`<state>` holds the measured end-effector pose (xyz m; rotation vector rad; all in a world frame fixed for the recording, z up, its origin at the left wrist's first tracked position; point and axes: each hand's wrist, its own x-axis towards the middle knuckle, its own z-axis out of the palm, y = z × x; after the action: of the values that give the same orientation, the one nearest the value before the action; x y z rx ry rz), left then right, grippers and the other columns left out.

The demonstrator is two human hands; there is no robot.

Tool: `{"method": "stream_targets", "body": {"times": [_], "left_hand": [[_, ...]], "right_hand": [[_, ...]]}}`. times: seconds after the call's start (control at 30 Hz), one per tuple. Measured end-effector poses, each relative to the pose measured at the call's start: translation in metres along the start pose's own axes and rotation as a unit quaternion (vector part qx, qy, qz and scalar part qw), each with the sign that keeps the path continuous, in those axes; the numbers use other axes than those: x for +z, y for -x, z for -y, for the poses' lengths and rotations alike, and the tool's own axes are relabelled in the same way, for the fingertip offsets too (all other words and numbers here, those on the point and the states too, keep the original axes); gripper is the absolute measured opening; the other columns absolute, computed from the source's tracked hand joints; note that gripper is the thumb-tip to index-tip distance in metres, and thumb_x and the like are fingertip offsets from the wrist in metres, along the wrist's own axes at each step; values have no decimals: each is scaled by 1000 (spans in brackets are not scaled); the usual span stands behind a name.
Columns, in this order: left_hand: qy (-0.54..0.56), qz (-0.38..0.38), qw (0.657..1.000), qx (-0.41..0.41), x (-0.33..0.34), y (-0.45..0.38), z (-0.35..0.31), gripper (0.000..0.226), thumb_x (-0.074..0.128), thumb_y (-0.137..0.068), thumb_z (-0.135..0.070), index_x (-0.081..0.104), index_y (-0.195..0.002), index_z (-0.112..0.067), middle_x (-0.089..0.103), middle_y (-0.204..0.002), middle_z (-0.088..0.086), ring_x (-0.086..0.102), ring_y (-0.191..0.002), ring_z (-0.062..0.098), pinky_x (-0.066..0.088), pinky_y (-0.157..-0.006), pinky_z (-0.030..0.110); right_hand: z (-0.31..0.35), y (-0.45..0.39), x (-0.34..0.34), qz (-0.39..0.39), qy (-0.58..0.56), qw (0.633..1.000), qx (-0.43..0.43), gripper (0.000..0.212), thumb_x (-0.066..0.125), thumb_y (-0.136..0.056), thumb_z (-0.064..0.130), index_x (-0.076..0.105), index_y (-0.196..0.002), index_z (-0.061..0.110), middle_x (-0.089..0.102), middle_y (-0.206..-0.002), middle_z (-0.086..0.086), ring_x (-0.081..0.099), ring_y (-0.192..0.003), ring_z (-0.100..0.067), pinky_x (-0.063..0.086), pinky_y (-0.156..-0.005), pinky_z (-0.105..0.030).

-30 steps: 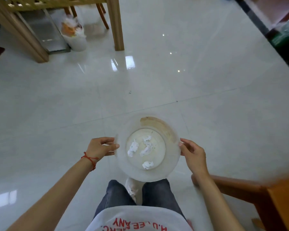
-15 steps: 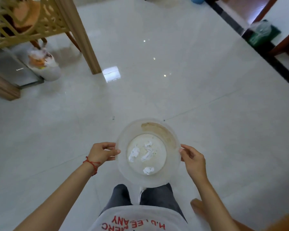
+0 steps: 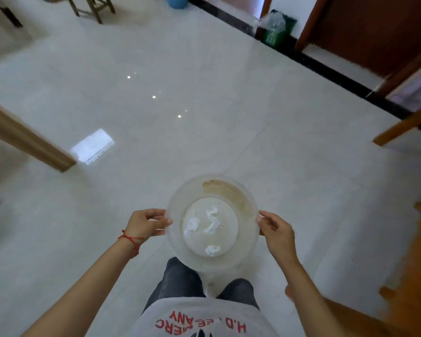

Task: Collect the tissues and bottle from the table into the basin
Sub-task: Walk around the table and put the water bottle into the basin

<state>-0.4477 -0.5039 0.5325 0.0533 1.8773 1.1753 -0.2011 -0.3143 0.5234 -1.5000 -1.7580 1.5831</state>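
I hold a clear round plastic basin (image 3: 249,242) in front of me, above the floor. A brown stain marks its far inner wall. Three crumpled white tissues (image 3: 213,221) lie on its bottom. My left hand (image 3: 145,223) grips the rim on the left, a red string around its wrist. My right hand (image 3: 276,231) grips the rim on the right. No bottle shows in view.
Glossy white tiled floor (image 3: 180,93) stretches ahead. A wooden frame leg (image 3: 29,139) slants in at the left. A green bin (image 3: 275,29) stands by a dark door frame at the far right. Orange-brown wooden furniture (image 3: 418,251) lies at the right edge. A stool (image 3: 93,4) stands far away.
The view has swung to the right: the wooden frame and white bag slid off to the left, and the green bin and door came nearer. Both hands keep their grip on the basin.
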Motion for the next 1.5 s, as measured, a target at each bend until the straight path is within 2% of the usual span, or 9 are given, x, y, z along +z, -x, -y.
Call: {"method": "stream_targets", "body": {"times": [0.3, 0.53, 0.7, 0.87, 1.2, 1.5], "left_hand": [[-67, 109, 992, 21, 32, -81, -82, 34, 73, -70, 1, 64, -103, 5, 66, -84, 13, 65, -74, 21, 57, -53, 18], [-102, 153, 983, 23, 82, -132, -131, 30, 72, -71, 2, 65, -100, 4, 66, -86, 14, 65, -76, 23, 59, -57, 22], [-107, 177, 978, 25, 142, -172, -169, 26, 72, -70, 3, 67, -96, 4, 66, -84, 15, 66, -73, 23, 57, -54, 21], [-109, 188, 976, 25, 213, -208, -213, 22, 72, -70, 3, 68, -92, -1, 68, -79, 11, 69, -62, 13, 56, -52, 20], [-138, 218, 965, 42, 345, -256, -314, 22, 73, -70, 0, 69, -91, -2, 67, -86, 10, 66, -76, 22, 58, -55, 22], [-171, 261, 949, 47, 439, -334, -388, 17, 73, -70, 1, 70, -86, -4, 69, -83, 9, 68, -72, 18, 57, -53, 20]], "right_hand": [[23, -37, -3, -125, -35, 991, 24, 21, 61, -86, 16, 67, -106, 13, 67, -80, 5, 66, -80, -23, 54, -77, -31], [29, -83, -27, -177, -39, 983, 41, 22, 59, -87, 21, 66, -107, 16, 66, -85, 12, 66, -82, -15, 52, -68, -14], [31, -135, -65, -204, -56, 976, 55, 20, 60, -87, 21, 67, -105, 18, 68, -87, 9, 67, -83, -17, 54, -75, -25], [41, -201, -118, -210, -56, 975, 51, 20, 60, -87, 21, 67, -105, 17, 68, -89, 7, 67, -85, -17, 55, -76, -26], [74, -302, -218, -256, -76, 962, 47, 18, 60, -87, 20, 68, -102, 19, 67, -83, 9, 66, -80, -14, 54, -73, -24], [88, -397, -264, -313, -118, 940, 74, 17, 61, -86, 17, 69, -101, 14, 69, -81, 4, 66, -76, -18, 55, -74, -30]]}}
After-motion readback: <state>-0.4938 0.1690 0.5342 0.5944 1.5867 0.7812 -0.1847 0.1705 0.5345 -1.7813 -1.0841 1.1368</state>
